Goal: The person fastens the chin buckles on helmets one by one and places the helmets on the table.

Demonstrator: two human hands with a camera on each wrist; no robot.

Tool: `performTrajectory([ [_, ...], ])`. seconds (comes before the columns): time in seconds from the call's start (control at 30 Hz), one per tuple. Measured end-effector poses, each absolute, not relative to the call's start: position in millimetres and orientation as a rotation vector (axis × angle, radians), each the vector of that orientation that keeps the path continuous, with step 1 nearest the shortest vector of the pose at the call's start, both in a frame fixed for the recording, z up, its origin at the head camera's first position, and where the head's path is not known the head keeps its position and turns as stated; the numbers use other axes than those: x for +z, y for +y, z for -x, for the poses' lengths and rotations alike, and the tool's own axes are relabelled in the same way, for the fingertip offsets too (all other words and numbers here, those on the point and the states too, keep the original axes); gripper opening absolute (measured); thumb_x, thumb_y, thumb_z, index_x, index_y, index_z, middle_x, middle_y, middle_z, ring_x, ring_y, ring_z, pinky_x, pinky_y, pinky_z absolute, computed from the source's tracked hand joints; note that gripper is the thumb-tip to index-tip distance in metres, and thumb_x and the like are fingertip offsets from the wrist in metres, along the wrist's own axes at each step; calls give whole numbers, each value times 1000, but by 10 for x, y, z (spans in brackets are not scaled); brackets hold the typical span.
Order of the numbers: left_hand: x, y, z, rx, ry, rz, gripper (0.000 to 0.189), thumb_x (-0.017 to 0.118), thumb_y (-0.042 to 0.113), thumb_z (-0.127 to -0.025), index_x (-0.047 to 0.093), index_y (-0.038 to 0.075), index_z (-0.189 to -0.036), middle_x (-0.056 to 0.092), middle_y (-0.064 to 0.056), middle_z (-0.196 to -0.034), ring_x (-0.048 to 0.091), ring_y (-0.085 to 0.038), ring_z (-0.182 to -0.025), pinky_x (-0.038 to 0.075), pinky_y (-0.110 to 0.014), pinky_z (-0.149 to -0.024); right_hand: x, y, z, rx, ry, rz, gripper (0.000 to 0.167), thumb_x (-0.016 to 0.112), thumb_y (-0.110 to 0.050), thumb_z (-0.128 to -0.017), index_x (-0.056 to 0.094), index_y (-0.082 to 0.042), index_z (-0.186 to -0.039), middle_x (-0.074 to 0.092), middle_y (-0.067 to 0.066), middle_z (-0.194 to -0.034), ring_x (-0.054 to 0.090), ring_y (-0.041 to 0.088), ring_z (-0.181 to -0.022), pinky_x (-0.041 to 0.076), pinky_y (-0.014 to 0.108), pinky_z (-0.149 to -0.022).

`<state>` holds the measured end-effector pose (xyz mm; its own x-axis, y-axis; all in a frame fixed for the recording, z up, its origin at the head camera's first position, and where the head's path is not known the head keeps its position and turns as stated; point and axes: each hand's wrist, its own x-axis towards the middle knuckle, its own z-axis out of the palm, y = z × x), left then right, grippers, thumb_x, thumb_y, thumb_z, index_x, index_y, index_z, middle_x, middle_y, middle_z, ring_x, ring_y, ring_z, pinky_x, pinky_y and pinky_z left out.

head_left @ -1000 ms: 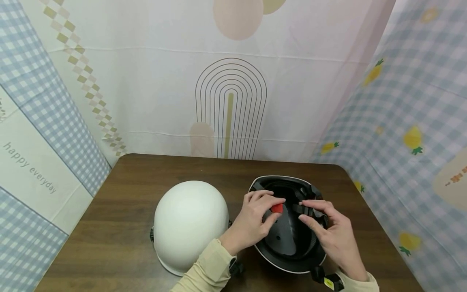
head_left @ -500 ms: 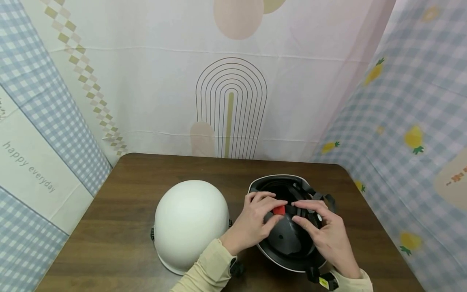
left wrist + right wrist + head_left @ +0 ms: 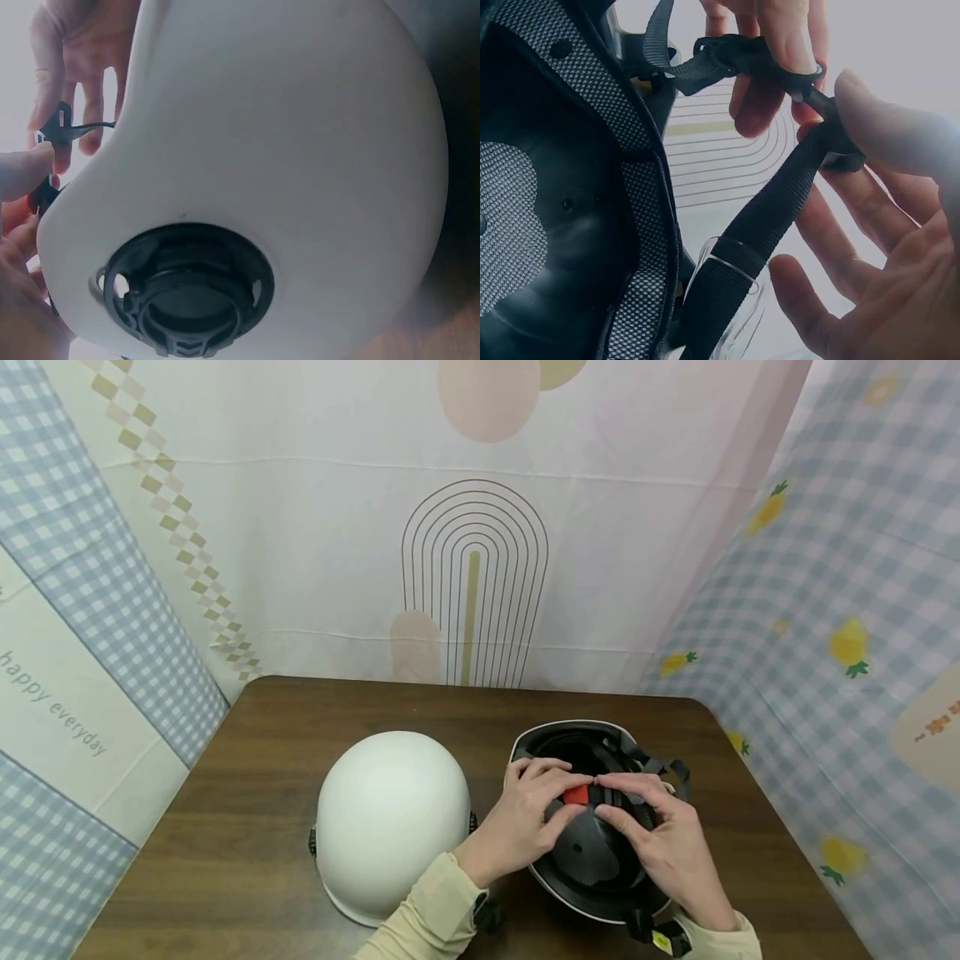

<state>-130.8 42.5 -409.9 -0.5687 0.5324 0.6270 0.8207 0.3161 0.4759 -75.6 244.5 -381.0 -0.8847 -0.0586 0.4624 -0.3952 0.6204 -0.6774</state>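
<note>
An upturned helmet [image 3: 585, 852] with a white shell and black lining sits at the right of the table. Over its opening, my left hand [image 3: 528, 810] pinches the red end of a chin-strap buckle [image 3: 576, 795] between thumb and fingers. Facing it, my right hand [image 3: 667, 843] pinches the black buckle half [image 3: 840, 142], from which a black webbing strap [image 3: 757, 217] runs down. The two buckle parts meet end to end between my fingertips. In the left wrist view the white shell [image 3: 300, 150] fills most of the picture, with a round black fitting [image 3: 191, 292] on its side.
A second white helmet [image 3: 393, 827] stands dome up, just left of the first, beside my left forearm. Both are on a dark wooden table [image 3: 247, 827]. A patterned cloth [image 3: 322, 552] hangs behind the table, and a checked one [image 3: 810, 693] at the right.
My right hand has moved left with the black buckle half, closing the gap to the red end. My left hand has shifted slightly right. The upright helmet has stayed put.
</note>
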Motion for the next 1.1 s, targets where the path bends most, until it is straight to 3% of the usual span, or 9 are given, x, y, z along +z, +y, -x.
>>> performTrajectory([
  [0.17,-4104,424,1304,-1122,-2225,1202,31,64,22,-95,62,15,-126,64,3,-120,47,-12,-123,29,-42,-101,-3809,2448,766,1128,-2456,-359,42,81,-7,-77,72,-21,-116,63,-5,-112,52,9,-107,43,14,-83],
  [0.47,-4114,450,1317,-1090,-2120,1225,27,64,19,-95,64,9,-121,65,0,-117,54,-10,-116,31,-41,-100,-3772,2441,772,1140,-2476,-294,40,83,-13,-76,71,-23,-113,67,-8,-111,55,4,-109,42,15,-89],
  [0.77,-4103,491,1313,-1016,-2068,1227,25,66,12,-92,64,6,-116,67,0,-105,59,-11,-99,35,-37,-98,-3741,2447,798,1145,-2473,-283,35,85,-12,-72,74,-23,-104,70,-8,-105,57,3,-105,47,18,-87],
  [1.1,-4097,527,1296,-959,-2082,1236,24,65,10,-92,64,7,-115,66,0,-101,58,-12,-94,35,-38,-99,-3783,2440,809,1210,-2501,-302,36,86,-11,-70,75,-22,-103,70,-7,-105,59,5,-102,48,19,-85],
])
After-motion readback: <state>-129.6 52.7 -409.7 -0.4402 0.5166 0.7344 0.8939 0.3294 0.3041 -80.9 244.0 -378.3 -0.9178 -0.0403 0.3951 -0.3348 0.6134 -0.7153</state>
